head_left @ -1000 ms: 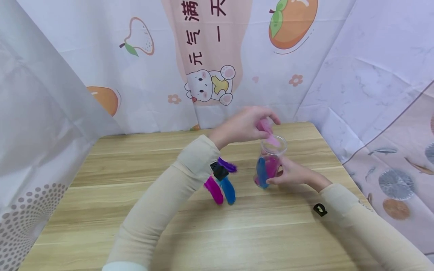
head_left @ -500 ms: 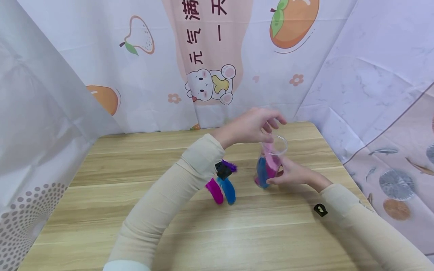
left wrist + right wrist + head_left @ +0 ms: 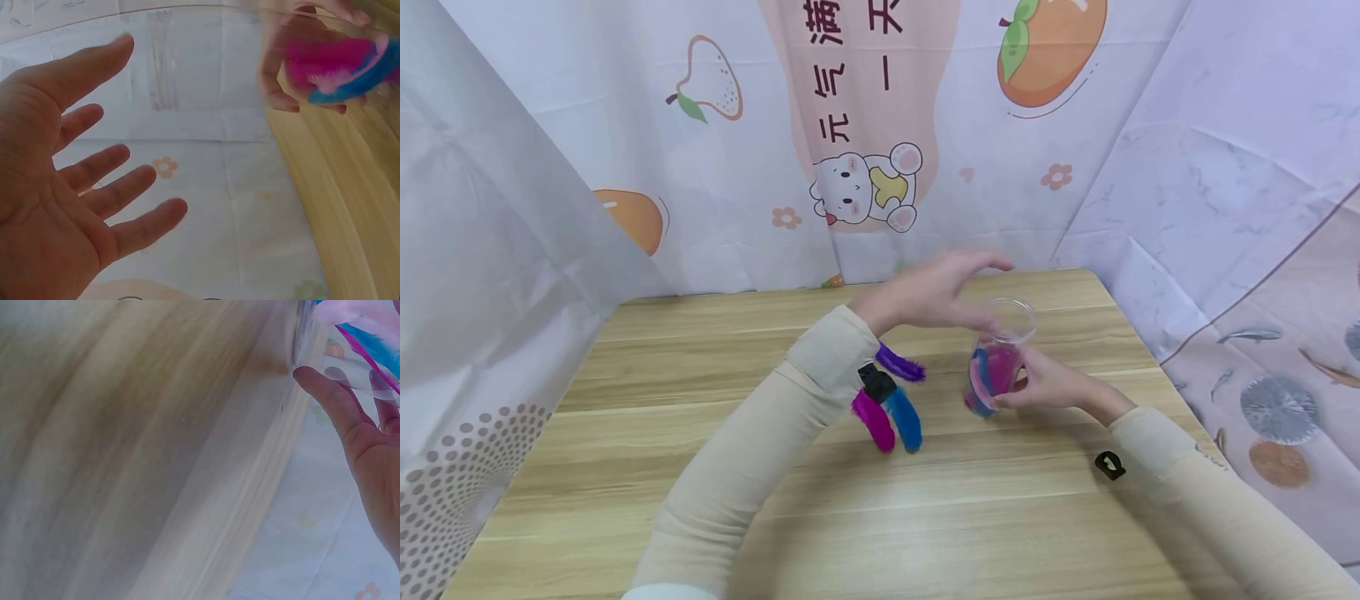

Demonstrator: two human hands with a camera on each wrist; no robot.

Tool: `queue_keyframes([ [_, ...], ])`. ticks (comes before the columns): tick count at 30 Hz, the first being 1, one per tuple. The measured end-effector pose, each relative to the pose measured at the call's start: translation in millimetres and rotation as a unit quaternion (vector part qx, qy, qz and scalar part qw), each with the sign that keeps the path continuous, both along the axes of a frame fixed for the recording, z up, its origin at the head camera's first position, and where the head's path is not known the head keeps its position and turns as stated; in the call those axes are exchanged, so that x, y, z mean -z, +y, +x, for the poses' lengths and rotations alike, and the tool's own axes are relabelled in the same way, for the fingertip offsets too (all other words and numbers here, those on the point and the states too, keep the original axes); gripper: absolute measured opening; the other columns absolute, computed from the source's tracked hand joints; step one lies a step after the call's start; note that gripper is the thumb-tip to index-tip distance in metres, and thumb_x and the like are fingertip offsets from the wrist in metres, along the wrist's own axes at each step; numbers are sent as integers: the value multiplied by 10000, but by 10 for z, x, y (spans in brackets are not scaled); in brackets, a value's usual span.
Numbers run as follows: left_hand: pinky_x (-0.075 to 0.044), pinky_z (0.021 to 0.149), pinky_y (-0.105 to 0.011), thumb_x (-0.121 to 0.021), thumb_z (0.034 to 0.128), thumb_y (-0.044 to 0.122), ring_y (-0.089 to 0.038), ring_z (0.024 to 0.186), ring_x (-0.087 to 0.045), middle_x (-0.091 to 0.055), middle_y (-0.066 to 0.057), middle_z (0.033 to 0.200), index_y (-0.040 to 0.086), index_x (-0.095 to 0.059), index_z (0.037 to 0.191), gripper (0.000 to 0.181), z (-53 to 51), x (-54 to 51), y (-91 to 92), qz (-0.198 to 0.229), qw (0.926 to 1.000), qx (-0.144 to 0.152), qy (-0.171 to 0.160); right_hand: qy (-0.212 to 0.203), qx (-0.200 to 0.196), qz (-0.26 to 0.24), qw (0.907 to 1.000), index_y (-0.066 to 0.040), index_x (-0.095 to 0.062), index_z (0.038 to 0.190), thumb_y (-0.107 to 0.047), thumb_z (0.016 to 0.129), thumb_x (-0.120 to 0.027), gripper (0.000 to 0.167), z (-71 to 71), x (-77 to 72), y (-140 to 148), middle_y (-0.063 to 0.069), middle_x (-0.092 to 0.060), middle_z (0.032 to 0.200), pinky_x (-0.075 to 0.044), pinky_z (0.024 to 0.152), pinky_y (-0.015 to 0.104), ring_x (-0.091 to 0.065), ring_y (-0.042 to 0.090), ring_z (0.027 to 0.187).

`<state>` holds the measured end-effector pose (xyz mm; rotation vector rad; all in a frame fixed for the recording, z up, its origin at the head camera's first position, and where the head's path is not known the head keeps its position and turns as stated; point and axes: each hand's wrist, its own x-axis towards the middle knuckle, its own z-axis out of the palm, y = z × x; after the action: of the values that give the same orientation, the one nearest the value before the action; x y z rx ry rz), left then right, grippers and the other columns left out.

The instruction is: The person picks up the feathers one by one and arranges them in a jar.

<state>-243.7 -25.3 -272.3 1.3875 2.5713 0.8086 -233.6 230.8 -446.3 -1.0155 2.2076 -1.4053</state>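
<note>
Head view: a clear cup (image 3: 1021, 335) stands upright on the wooden table (image 3: 940, 533), right of frame centre. The right hand (image 3: 1051, 385) grips its lower body, thumb on the near side. The left hand (image 3: 942, 293) hangs just left of the rim, slightly blurred, fingers spread, nothing seen in its grasp. In the cup: a magenta feather (image 3: 1002, 367), a blue feather and a pale pink feather (image 3: 976, 383), the pink one leaning along the wall nearest the camera. Outside, near frame centre: a purple feather (image 3: 902, 364), a second magenta feather (image 3: 876, 423) and a second blue feather (image 3: 906, 423), lying close together beside the left sleeve (image 3: 767, 433), which may cover more.

Left wrist view: the left palm fills the left side, fingers apart and holding nothing. The cup crosses the upper part; the coloured feathers sit in it at upper right, with the right hand's fingers around it.

Right wrist view: feathers at the upper right corner; the right hand's fingers reach to the cup there, which is mostly cut off.

Progress (judgement): at least three feathers are in; three visible ones remain outside. Roughly midway, if those belong in the cup too.
</note>
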Motion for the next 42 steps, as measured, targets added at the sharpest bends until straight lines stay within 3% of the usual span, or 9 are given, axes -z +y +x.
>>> queue_keyframes([
  [6, -271, 1200, -403, -824, 841, 458, -196, 1510, -237, -296, -56, 1640, 171, -304, 1599, 963, -10, 123, -157, -424, 9983, -331, -207, -4, -19, 43, 10000, -55, -308, 1484, -10, 802, -839, 866, -7, 11, -1, 200, -602, 1243, -616, 775, 392, -635, 368, 1058],
  [10, -260, 1203, -469, -795, 872, 452, -244, 1538, -159, -207, -70, 1672, 226, -263, 1616, 943, -27, 235, -300, -851, 9937, -662, -306, 46, 50, 106, 9999, -52, -322, 1477, -26, 793, -851, 865, -10, 19, 0, 197, -572, 1271, -614, 775, 385, -618, 366, 1070],
  [14, -272, 1202, -441, -772, 903, 410, -260, 1536, -172, -168, -82, 1681, 240, -280, 1611, 879, -82, 416, -465, -1394, 9843, -966, -489, 83, 107, 175, 9998, -85, -325, 1482, -47, 788, -865, 880, -3, 15, 1, 202, -550, 1288, -612, 777, 377, -604, 373, 1075],
  [19, -296, 1192, -389, -777, 911, 345, -252, 1502, -271, -280, -75, 1644, 200, -338, 1590, 821, -166, 659, -639, -1670, 9771, -1123, -691, 107, 106, 160, 9998, -87, -320, 1487, -48, 784, -869, 892, 7, 2, 2, 205, -552, 1285, -611, 780, 379, -605, 380, 1073],
  [30, -359, 1159, -411, -780, 918, 253, -286, 1411, -415, -454, -118, 1533, 100, -454, 1519, 701, -248, 1125, -869, -1945, 9660, -1495, -817, 101, 124, 188, 9997, -86, -297, 1494, -57, 788, -868, 908, 27, -22, -7, 210, -558, 1292, -606, 790, 375, -611, 373, 1085],
  [35, -362, 1156, -422, -766, 927, 208, -312, 1386, -446, -496, -155, 1489, 16, -470, 1487, 662, -270, 1269, -954, -1878, 9644, -1594, -961, 68, 136, 178, 9997, -93, -295, 1487, -53, 788, -867, 904, 32, -23, -14, 210, -551, 1299, -606, 793, 372, -605, 377, 1094],
  [42, -403, 1120, -416, -762, 927, 235, -283, 1286, -532, -606, -138, 1355, -3, -537, 1426, 597, -278, 1445, -1056, -1723, 9625, -1780, -1101, 35, 120, 140, 9998, -89, -306, 1484, -44, 785, -866, 896, 36, -41, -28, 213, -548, 1304, -607, 795, 377, -600, 387, 1102],
])
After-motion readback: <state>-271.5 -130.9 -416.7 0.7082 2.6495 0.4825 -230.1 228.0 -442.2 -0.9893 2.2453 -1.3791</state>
